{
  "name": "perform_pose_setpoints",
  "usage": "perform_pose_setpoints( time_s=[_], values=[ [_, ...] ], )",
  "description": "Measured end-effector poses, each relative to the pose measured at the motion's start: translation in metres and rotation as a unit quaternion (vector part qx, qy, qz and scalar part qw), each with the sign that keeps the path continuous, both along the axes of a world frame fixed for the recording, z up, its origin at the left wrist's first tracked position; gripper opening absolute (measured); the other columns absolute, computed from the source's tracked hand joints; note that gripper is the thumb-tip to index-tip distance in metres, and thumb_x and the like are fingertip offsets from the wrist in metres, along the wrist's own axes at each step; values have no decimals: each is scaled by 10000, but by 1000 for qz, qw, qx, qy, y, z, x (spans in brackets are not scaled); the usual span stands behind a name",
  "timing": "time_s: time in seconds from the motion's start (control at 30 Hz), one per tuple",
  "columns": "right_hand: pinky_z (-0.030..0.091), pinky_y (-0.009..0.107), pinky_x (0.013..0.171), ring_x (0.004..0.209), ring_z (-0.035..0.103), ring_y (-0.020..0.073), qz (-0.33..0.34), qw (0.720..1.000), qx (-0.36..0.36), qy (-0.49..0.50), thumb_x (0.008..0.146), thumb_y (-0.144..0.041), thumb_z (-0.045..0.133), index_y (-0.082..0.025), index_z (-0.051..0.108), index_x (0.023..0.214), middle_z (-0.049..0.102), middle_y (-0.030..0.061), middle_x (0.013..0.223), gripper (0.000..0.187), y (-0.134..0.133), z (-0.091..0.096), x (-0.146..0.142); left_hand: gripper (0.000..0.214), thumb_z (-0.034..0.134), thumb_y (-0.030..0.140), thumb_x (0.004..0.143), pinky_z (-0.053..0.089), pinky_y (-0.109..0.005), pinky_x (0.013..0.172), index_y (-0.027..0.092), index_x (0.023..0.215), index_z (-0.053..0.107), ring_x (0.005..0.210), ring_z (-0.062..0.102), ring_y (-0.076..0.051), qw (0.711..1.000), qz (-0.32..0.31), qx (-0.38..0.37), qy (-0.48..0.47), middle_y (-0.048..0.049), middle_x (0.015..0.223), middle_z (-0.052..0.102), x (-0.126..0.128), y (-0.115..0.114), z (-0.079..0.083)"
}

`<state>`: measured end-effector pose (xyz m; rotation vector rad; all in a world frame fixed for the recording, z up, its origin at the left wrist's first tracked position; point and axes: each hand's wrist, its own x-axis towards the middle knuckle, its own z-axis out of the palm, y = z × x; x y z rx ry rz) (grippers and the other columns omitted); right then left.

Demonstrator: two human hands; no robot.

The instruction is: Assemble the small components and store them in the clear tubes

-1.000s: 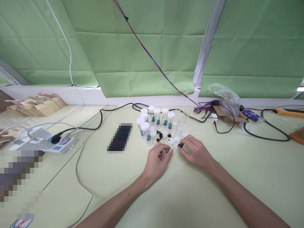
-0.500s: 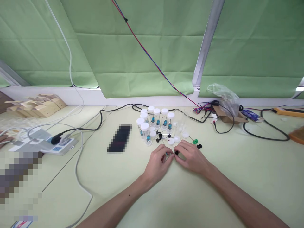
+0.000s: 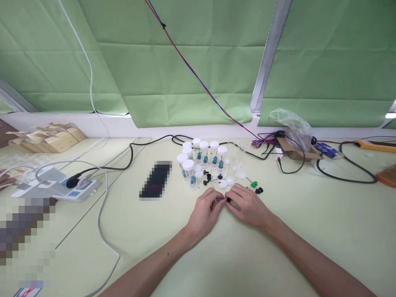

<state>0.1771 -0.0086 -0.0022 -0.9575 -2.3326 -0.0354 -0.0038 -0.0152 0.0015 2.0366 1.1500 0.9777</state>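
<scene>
My left hand (image 3: 204,210) is closed in a pinch on a small blue-green part (image 3: 217,200), mostly hidden by the fingers. Fingertip to fingertip with it, my right hand (image 3: 249,204) pinches a small black part (image 3: 228,200). Whether the two parts touch cannot be made out. Just beyond the hands lie loose black pieces (image 3: 208,177) and white caps (image 3: 222,185). Several clear tubes with white lids (image 3: 188,165) stand at the left of these, with blue pieces inside. Green pieces (image 3: 254,184) and black pieces (image 3: 259,190) rest right of my right hand.
A blurred dark rectangle (image 3: 156,180) lies to the left. Farther left are a white power strip (image 3: 82,190), cables and wooden pieces (image 3: 58,138). Another person's hand (image 3: 5,178) shows at the left edge. An open cardboard box (image 3: 297,154) with a plastic bag stands at the back right.
Both hands stay nearly in place, the right hand shifting very slightly left with the fingertips closer together. Nothing else visibly moves.
</scene>
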Motion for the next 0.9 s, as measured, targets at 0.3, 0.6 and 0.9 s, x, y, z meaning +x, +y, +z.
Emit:
perform_pose_setpoints(
  time_s=[0.3,0.6,0.9],
  values=[
    [439,310,636,765,554,201,-9,1000,-10,23,919,-209,497,-193,587,912,597,63,811,92,1,-2,1,234,447,297,920,421,-252,587,186,801,615,685,527,-142,999,15,-20,-24,-37,799,586,0,2,-1],
    [484,357,690,849,578,229,17,996,-62,54,899,-225,532,-197,584,1021,630,89,912,135,0,3,1,208,482,282,902,424,-242,595,185,770,610,679,527,-136,997,35,-47,-50,-19,771,578,2,1,-1],
    [516,399,809,937,589,232,55,987,-100,110,905,-183,534,-200,570,1113,650,91,993,211,-1,-1,-1,227,483,337,900,428,-248,628,178,798,608,716,544,-152,991,54,-82,-89,-21,771,599,0,5,-1]
  ],
)
